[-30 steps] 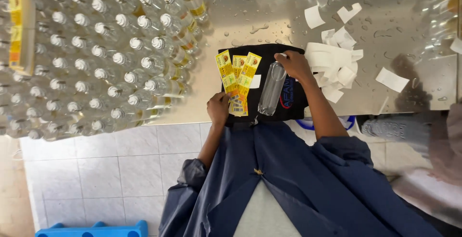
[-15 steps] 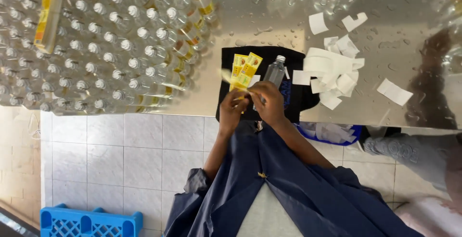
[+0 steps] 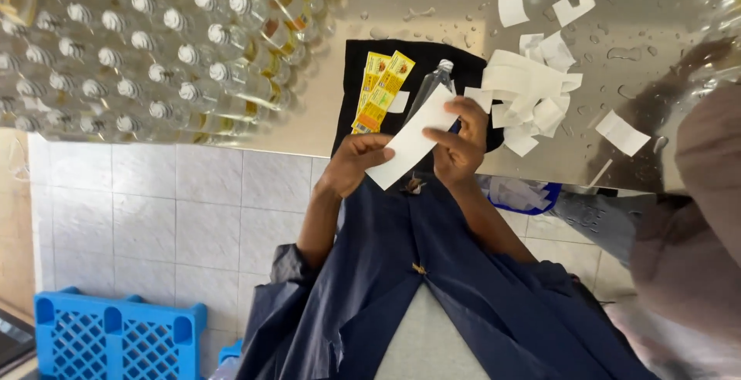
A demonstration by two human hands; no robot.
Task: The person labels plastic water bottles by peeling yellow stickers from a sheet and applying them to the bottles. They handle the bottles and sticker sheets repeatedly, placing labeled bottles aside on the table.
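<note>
My left hand and my right hand both pinch a long white paper strip, one at each end, its plain side facing me. The strip hangs just above a black cloth on the wet steel table. A clear capped bottle lies on that cloth, partly hidden behind the strip. Two or three yellow printed labels lie on the cloth to the left of the bottle.
Several upright clear capped bottles crowd the table's left part. A heap of white paper scraps lies right of the cloth. A blue bin sits under the table edge, a blue crate on the tiled floor. Another person stands at right.
My right hand let go of the bottle and joined my left hand at the labels. Both hands now hold a white strip up, and fewer yellow labels lie on the cloth.
</note>
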